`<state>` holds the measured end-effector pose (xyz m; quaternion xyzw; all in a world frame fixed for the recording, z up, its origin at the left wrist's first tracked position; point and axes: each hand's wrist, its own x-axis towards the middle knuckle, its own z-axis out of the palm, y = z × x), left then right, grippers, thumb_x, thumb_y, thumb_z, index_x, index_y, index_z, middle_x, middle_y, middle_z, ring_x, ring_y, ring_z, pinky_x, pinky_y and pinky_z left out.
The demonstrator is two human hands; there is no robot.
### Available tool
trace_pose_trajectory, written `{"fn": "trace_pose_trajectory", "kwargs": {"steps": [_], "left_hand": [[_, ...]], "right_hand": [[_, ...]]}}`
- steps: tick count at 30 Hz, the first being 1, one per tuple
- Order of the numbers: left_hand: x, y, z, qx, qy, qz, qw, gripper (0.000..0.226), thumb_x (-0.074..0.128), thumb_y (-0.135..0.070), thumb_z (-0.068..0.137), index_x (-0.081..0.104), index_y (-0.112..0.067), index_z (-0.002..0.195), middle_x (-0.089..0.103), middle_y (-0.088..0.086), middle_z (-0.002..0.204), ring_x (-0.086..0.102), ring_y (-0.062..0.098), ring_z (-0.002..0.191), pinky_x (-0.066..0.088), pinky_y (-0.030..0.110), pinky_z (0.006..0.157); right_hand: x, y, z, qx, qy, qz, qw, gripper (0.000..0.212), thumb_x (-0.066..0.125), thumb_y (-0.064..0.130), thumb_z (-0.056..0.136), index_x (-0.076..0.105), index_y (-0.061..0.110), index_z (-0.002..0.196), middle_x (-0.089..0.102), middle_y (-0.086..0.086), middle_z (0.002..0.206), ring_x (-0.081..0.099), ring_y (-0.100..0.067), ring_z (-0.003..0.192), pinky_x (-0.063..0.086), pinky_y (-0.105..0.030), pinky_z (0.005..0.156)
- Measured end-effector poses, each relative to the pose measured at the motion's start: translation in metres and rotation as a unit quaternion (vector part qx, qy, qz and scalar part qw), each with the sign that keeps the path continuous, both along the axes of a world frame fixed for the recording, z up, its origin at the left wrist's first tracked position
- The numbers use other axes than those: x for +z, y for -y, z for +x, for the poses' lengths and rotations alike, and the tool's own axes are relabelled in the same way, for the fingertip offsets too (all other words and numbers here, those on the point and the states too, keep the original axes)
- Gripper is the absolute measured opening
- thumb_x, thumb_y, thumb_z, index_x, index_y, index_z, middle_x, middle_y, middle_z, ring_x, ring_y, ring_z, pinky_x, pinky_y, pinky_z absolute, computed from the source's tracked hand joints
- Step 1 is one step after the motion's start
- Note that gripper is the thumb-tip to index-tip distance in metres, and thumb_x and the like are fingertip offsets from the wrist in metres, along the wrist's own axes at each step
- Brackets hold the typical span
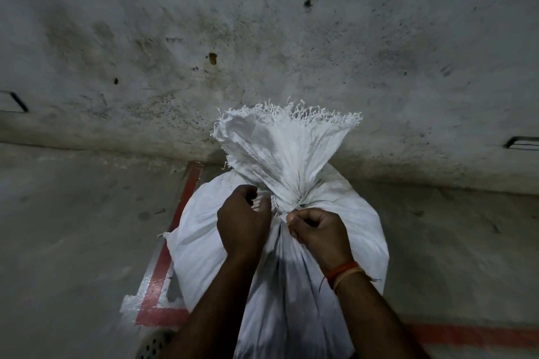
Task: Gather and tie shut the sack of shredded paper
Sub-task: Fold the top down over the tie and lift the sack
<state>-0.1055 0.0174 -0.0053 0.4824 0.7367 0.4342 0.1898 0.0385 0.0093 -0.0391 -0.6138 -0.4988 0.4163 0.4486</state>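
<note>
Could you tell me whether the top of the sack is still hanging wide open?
No, the sack is cinched into a tight neck between both hands, with its frayed top fanned above.

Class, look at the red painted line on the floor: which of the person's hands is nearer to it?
Left. The left hand is at the sack's gathered neck on the side toward the red line; the right hand is on the neck's far side.

The sack (pixel 280 256) is plain white woven cloth, its frayed top edge white too — greyer where shadow falls. The wall (pixel 262 38) is dull grey, mottled with dark specks and brownish stains; red floor stripes (pixel 163 280) are edged in white — an orange thread band (pixel 344 269) circles one wrist.
</note>
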Motion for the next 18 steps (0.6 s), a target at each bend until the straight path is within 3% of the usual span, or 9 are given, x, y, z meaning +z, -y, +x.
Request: {"fn": "trace_pose_trajectory", "kwargs": {"steps": [3,6,8,10,11,13,14,16,18], "left_hand": [[0.009,-0.004,0.011,-0.029,0.024,-0.004,0.999,0.051,0.077,-0.048,0.079,0.064,-0.018,0.118,0.075,0.000,0.107,0.070,0.021,0.101,0.053,0.033,0.087],[0.014,-0.021,0.020,-0.069,0.059,-0.049,0.995,0.073,0.082,-0.051,0.074,0.051,-0.012,0.128,0.070,0.008,0.120,0.066,0.029,0.113,0.052,0.036,0.092],[0.017,-0.035,0.021,-0.066,0.173,-0.067,0.980,0.093,0.089,-0.047,0.068,0.038,-0.008,0.136,0.063,0.013,0.130,0.062,0.032,0.119,0.050,0.039,0.099],[0.020,-0.047,0.018,-0.045,0.348,-0.079,0.933,0.118,0.097,-0.046,0.051,0.025,-0.018,0.140,0.058,0.013,0.134,0.063,0.033,0.118,0.053,0.046,0.101],[0.019,-0.052,0.014,-0.033,0.414,-0.093,0.905,0.123,0.099,-0.047,0.043,0.024,-0.025,0.138,0.059,0.012,0.131,0.066,0.033,0.112,0.058,0.048,0.093],[0.014,-0.065,0.006,-0.048,0.492,-0.122,0.861,0.117,0.101,-0.045,0.042,0.033,-0.024,0.136,0.064,0.012,0.113,0.071,0.034,0.093,0.063,0.041,0.066],[0.008,-0.072,0.003,-0.075,0.513,-0.135,0.844,0.113,0.101,-0.043,0.045,0.039,-0.019,0.137,0.067,0.015,0.108,0.073,0.035,0.085,0.062,0.042,0.062],[0.014,-0.080,0.002,-0.126,0.536,-0.139,0.823,0.106,0.102,-0.041,0.049,0.052,-0.014,0.138,0.072,0.016,0.118,0.074,0.038,0.101,0.060,0.054,0.086],[0.036,-0.075,0.005,-0.180,0.533,-0.101,0.821,0.076,0.096,-0.037,0.059,0.067,-0.017,0.126,0.076,0.006,0.116,0.073,0.025,0.107,0.054,0.046,0.098]], "right_hand": [[-0.003,0.003,-0.010,0.012,0.026,0.018,0.999,0.004,0.078,0.021,0.078,0.079,0.017,0.078,0.077,0.004,0.074,0.071,-0.005,0.071,0.057,-0.025,0.071],[-0.009,0.009,-0.024,0.043,0.030,0.015,0.999,0.013,0.076,0.029,0.072,0.079,0.021,0.082,0.078,0.006,0.079,0.073,-0.005,0.076,0.059,-0.033,0.077],[-0.007,0.008,-0.024,0.046,0.036,0.015,0.998,0.013,0.075,0.032,0.076,0.079,0.021,0.083,0.078,0.007,0.079,0.071,-0.001,0.076,0.058,-0.032,0.077],[0.002,0.003,-0.013,-0.031,0.040,0.037,0.998,0.011,0.072,0.030,0.083,0.077,0.020,0.081,0.076,0.007,0.076,0.071,-0.004,0.076,0.058,-0.032,0.076],[0.010,-0.001,-0.007,-0.084,0.032,0.045,0.995,0.012,0.070,0.030,0.085,0.076,0.020,0.081,0.075,0.007,0.077,0.070,-0.006,0.078,0.057,-0.031,0.076],[0.025,-0.017,0.007,-0.152,-0.029,0.040,0.987,0.012,0.066,0.033,0.090,0.070,0.022,0.092,0.071,0.012,0.085,0.066,-0.008,0.087,0.051,-0.028,0.080],[0.033,-0.027,0.012,-0.151,-0.069,0.024,0.986,0.018,0.064,0.038,0.091,0.066,0.024,0.103,0.068,0.015,0.093,0.063,-0.007,0.091,0.048,-0.027,0.084],[0.045,-0.052,0.018,-0.101,-0.147,0.001,0.984,0.045,0.063,0.051,0.089,0.058,0.022,0.124,0.067,0.010,0.111,0.063,-0.010,0.103,0.048,-0.032,0.094],[0.059,-0.071,0.017,-0.053,-0.216,-0.006,0.975,0.054,0.061,0.059,0.086,0.055,0.025,0.129,0.069,0.003,0.120,0.067,-0.018,0.110,0.053,-0.042,0.098]]}}
